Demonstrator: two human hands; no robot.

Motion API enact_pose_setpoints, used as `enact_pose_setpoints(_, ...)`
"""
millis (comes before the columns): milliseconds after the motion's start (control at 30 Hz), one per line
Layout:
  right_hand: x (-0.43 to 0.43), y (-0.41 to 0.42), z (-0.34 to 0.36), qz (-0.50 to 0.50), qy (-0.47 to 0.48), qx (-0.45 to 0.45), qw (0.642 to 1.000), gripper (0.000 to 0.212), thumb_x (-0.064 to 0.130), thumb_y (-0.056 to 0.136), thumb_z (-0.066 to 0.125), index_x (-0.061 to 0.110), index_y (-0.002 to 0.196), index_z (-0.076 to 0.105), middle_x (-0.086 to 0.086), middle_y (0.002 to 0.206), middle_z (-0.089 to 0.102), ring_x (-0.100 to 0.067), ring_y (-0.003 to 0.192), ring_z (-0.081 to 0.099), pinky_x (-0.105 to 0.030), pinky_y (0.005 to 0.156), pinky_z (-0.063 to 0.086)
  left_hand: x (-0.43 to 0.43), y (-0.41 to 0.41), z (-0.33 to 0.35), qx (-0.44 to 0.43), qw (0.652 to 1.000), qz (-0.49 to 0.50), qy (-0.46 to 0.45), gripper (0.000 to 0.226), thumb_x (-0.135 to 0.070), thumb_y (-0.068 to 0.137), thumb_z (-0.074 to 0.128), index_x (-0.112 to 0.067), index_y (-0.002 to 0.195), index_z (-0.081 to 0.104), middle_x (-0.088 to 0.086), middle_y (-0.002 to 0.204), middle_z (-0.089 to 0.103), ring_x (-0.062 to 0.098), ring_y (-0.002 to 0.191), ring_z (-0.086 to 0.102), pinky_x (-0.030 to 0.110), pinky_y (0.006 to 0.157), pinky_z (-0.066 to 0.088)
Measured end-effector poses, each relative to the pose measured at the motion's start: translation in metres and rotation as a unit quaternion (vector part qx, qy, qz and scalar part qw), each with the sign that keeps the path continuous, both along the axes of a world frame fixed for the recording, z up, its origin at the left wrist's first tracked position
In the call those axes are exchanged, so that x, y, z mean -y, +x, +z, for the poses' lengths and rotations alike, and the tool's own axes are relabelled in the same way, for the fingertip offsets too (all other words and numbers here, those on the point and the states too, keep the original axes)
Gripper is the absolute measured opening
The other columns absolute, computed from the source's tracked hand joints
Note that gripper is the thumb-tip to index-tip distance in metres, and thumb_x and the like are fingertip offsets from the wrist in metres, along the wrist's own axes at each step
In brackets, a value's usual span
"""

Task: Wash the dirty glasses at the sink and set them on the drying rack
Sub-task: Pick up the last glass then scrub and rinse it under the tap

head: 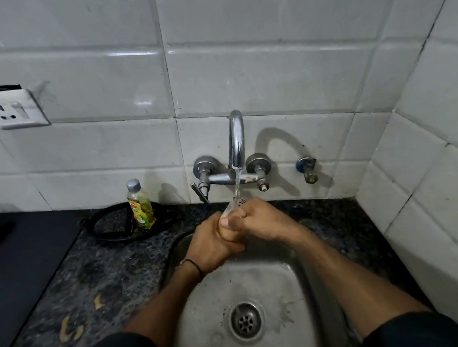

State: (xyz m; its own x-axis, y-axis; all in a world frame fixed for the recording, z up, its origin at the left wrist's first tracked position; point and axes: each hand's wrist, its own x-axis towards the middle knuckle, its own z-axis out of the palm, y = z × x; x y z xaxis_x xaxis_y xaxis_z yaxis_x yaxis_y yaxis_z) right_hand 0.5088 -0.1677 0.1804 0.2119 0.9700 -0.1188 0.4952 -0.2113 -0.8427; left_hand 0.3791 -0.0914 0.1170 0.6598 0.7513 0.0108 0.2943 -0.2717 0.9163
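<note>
A clear glass [230,208] is held tilted under the running stream from the chrome tap [236,140], above the back of the steel sink [281,279]. My left hand [211,247] grips the glass from the left and below, fingers curled round it. My right hand [259,221] grips it from the right, fingers wrapped near its rim. Most of the glass is hidden by both hands; only its upper edge shows with water striking it.
A yellow dish-soap bottle [140,205] stands on a black round tray [118,224] left of the tap. Dark speckled counter [90,276] surrounds the sink, with a black mat [17,271] at left. A wall socket [10,109] sits high left. The drain [245,321] is open.
</note>
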Motion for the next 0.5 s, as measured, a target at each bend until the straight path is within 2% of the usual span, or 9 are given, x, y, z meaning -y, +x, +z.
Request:
enact_pose_setpoints(67, -0.012, -0.009, -0.007, -0.108, -0.02, 0.054, 0.993, 0.037, 0.046, 0.091, 0.066, 0.019, 0.067, 0.06, -0.002, 0.073, 0.066, -0.018, 0.071, 0.064, -0.037, 0.071, 0.05, 0.01, 0.004, -0.006, -0.055, 0.991, 0.075, 0.094, 0.064, -0.048, 0.052, 0.079, -0.03, 0.111, 0.06, -0.007, 0.089, 0.071, 0.011, 0.079, 0.067, 0.036, 0.071, 0.057)
enact_pose_setpoints(133, -0.021, -0.013, -0.01, -0.139, -0.044, 0.111, 0.983, 0.035, 0.046, 0.089, 0.065, 0.017, 0.071, 0.057, -0.006, 0.085, 0.071, -0.027, 0.085, 0.069, -0.039, 0.078, 0.054, 0.018, 0.008, -0.012, -0.035, 0.993, 0.075, 0.08, 0.065, -0.05, 0.053, 0.078, -0.031, 0.112, 0.058, -0.007, 0.093, 0.071, 0.012, 0.084, 0.068, 0.035, 0.073, 0.057)
enact_pose_setpoints(200, -0.02, -0.01, -0.004, -0.071, -0.047, 0.127, 0.988, 0.03, 0.037, 0.087, 0.067, 0.013, 0.07, 0.059, -0.006, 0.079, 0.068, -0.027, 0.079, 0.068, -0.044, 0.079, 0.056, 0.016, 0.006, -0.012, 0.032, 0.999, 0.022, -0.007, 0.051, -0.028, 0.063, 0.085, -0.027, 0.107, 0.059, -0.005, 0.086, 0.07, 0.012, 0.072, 0.067, 0.032, 0.059, 0.056)
enact_pose_setpoints(267, -0.009, -0.003, 0.006, 0.031, -0.053, 0.094, 0.994, 0.029, 0.029, 0.089, 0.068, 0.006, 0.071, 0.065, -0.002, 0.07, 0.061, -0.017, 0.068, 0.059, -0.037, 0.072, 0.052, 0.009, -0.003, -0.005, 0.084, 0.985, -0.086, -0.122, 0.037, 0.002, 0.074, 0.078, -0.019, 0.101, 0.061, 0.0, 0.072, 0.064, 0.012, 0.053, 0.057, 0.027, 0.044, 0.044)
enact_pose_setpoints(333, 0.003, 0.004, 0.012, 0.083, -0.073, 0.012, 0.994, 0.022, 0.023, 0.093, 0.069, 0.014, 0.073, 0.072, 0.005, 0.074, 0.067, -0.006, 0.071, 0.061, -0.027, 0.075, 0.05, -0.001, -0.014, 0.002, 0.062, 0.976, -0.138, -0.159, 0.031, 0.002, 0.07, 0.077, -0.014, 0.094, 0.065, 0.001, 0.068, 0.065, 0.012, 0.049, 0.055, 0.025, 0.045, 0.045)
enact_pose_setpoints(367, 0.007, 0.006, 0.013, 0.077, -0.078, -0.021, 0.994, 0.014, 0.022, 0.093, 0.069, 0.019, 0.081, 0.076, 0.007, 0.083, 0.073, -0.004, 0.079, 0.065, -0.023, 0.079, 0.05, -0.004, -0.015, 0.004, 0.034, 0.983, -0.119, -0.134, 0.034, -0.011, 0.062, 0.081, -0.015, 0.093, 0.066, 0.002, 0.07, 0.068, 0.014, 0.052, 0.059, 0.028, 0.047, 0.049)
enact_pose_setpoints(400, 0.009, 0.005, 0.012, 0.052, -0.078, -0.041, 0.995, 0.01, 0.023, 0.093, 0.07, 0.018, 0.092, 0.078, 0.004, 0.094, 0.076, -0.005, 0.088, 0.067, -0.021, 0.081, 0.05, -0.006, -0.013, 0.006, -0.014, 0.995, -0.077, -0.064, 0.044, -0.027, 0.054, 0.082, -0.018, 0.094, 0.065, 0.0, 0.075, 0.07, 0.016, 0.058, 0.063, 0.032, 0.053, 0.054)
enact_pose_setpoints(467, 0.003, -0.001, 0.008, -0.037, -0.085, -0.043, 0.995, 0.03, 0.036, 0.094, 0.068, 0.009, 0.106, 0.075, -0.005, 0.108, 0.075, -0.012, 0.095, 0.067, -0.024, 0.079, 0.05, -0.002, -0.007, 0.002, -0.11, 0.988, 0.03, 0.1, 0.058, -0.045, 0.05, 0.081, -0.028, 0.101, 0.061, -0.009, 0.086, 0.068, 0.015, 0.076, 0.066, 0.035, 0.068, 0.056)
enact_pose_setpoints(500, -0.002, -0.006, 0.006, -0.071, -0.094, -0.031, 0.993, 0.038, 0.043, 0.094, 0.066, 0.007, 0.106, 0.072, -0.007, 0.106, 0.074, -0.014, 0.092, 0.066, -0.026, 0.077, 0.05, 0.004, -0.004, -0.001, -0.121, 0.981, 0.06, 0.143, 0.06, -0.048, 0.053, 0.081, -0.032, 0.106, 0.059, -0.013, 0.089, 0.065, 0.012, 0.081, 0.064, 0.033, 0.072, 0.054)
